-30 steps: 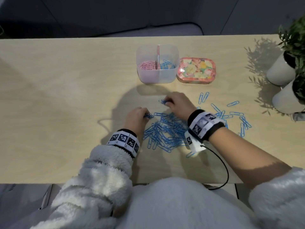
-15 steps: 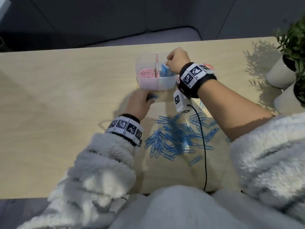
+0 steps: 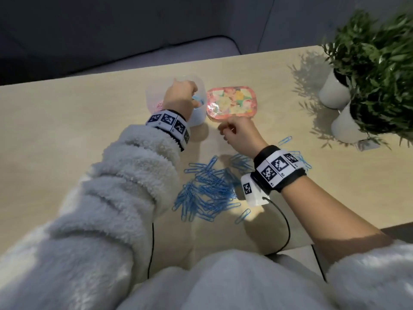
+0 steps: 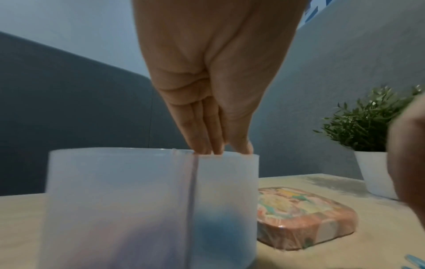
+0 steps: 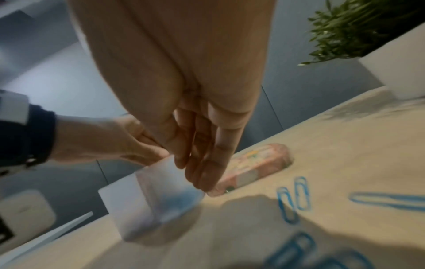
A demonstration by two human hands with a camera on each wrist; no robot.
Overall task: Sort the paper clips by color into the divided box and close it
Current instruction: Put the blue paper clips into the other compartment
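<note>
The translucent divided box (image 3: 197, 121) stands at the back of the table. My left hand (image 3: 190, 97) reaches down into its right compartment, fingers and thumb pinched together on blue paper clips (image 3: 197, 100). In the left wrist view the fingertips (image 4: 220, 149) dip behind the box rim (image 4: 138, 152). Pink clips (image 3: 159, 104) lie in the left compartment. The flowered lid (image 3: 232, 101) lies flat right of the box. My right hand (image 3: 225, 130) hovers just in front of the lid, fingers relaxed and empty. A pile of blue clips (image 3: 210, 189) lies nearer to me.
Two white pots with green plants (image 3: 335, 90) stand at the table's right edge. Loose blue clips (image 3: 285, 139) are scattered right of the pile. A black cable (image 3: 288, 229) runs from my right wrist over the near table edge.
My left hand rose from in front of the box and now dips into its right compartment. My right hand pulled back from the box to a spot in front of the lid.
</note>
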